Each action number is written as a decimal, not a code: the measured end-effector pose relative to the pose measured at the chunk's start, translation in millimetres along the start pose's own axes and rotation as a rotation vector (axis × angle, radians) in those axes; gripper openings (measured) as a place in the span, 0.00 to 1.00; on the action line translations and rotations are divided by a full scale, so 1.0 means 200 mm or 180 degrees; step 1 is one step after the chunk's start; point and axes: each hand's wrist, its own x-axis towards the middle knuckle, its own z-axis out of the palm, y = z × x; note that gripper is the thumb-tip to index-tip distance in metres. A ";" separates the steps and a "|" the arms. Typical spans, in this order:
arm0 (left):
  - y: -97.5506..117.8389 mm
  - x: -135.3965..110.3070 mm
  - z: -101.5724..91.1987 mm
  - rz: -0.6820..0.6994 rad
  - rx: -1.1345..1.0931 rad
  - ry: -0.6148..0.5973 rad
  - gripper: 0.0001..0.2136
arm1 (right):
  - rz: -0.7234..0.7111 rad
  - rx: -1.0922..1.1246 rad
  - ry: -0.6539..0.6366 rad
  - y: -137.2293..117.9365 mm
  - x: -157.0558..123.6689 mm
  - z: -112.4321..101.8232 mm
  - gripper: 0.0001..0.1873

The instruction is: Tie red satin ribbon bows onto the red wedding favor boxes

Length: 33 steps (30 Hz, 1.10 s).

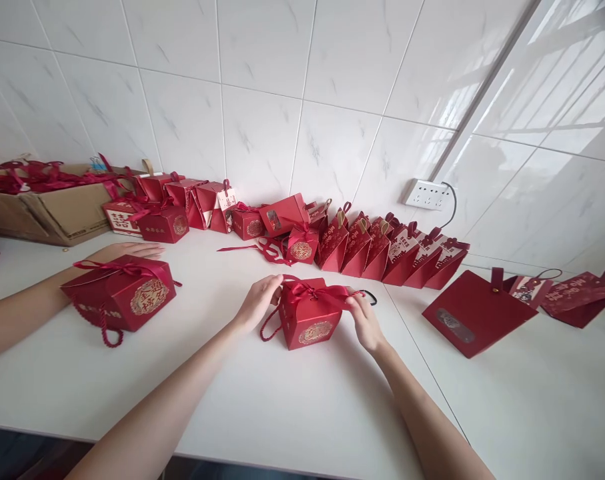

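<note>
A small red gift box (309, 323) with a gold round emblem stands upright on the white table in front of me. A dark red ribbon (312, 292) is tied in a bow across its top, and a twisted cord handle (271, 333) hangs at its left side. My left hand (259, 300) is closed at the bow's left end, its fingertips partly hidden beside the box. On the other side, my right hand (366, 323) pinches the right end of the ribbon between thumb and fingers. A dark loop (371, 298) shows just behind that hand.
Another person's hand (132, 252) lies flat behind a larger red box (127, 300) at left. A cardboard carton (72, 210) holds ribboned items. Red boxes (352, 250) line the wall below a power strip (429, 195). A red bag-shaped box (475, 310) stands at right.
</note>
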 end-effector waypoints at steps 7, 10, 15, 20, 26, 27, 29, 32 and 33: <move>0.02 -0.02 0.01 0.0177 -0.0119 -0.0182 0.18 | 0.0587 0.0321 0.0999 -0.05 0.00 -0.02 0.35; 0.03 -0.03 0.01 0.0249 -0.0142 -0.0177 0.18 | 0.0457 0.0308 0.0131 -0.10 -0.03 -0.02 0.37; 0.05 -0.03 0.01 0.0295 -0.0081 -0.0029 0.17 | 0.0716 0.0351 -0.1161 -0.14 -0.07 0.01 0.30; 0.07 -0.03 0.01 0.0199 -0.0243 -0.0030 0.13 | 0.0666 0.1049 -0.0823 -0.09 -0.05 0.04 0.34; 0.07 -0.02 0.00 0.0117 -0.0711 0.0161 0.12 | 0.0889 0.1787 0.0043 -0.07 -0.01 0.04 0.24; 0.06 -0.01 -0.01 0.0156 -0.0815 0.0316 0.12 | 0.0858 0.1956 0.0301 -0.07 0.00 0.03 0.23; 0.06 0.01 -0.03 0.0270 -0.1038 0.0705 0.12 | 0.0742 0.2237 0.0830 -0.09 0.01 0.00 0.22; 0.07 0.04 -0.08 0.0466 -0.1390 0.1351 0.11 | 0.0578 0.2447 0.1365 -0.10 0.03 -0.07 0.19; 0.07 0.05 -0.10 0.0521 -0.1495 0.1553 0.11 | 0.0536 0.2501 0.1518 -0.11 0.03 -0.09 0.18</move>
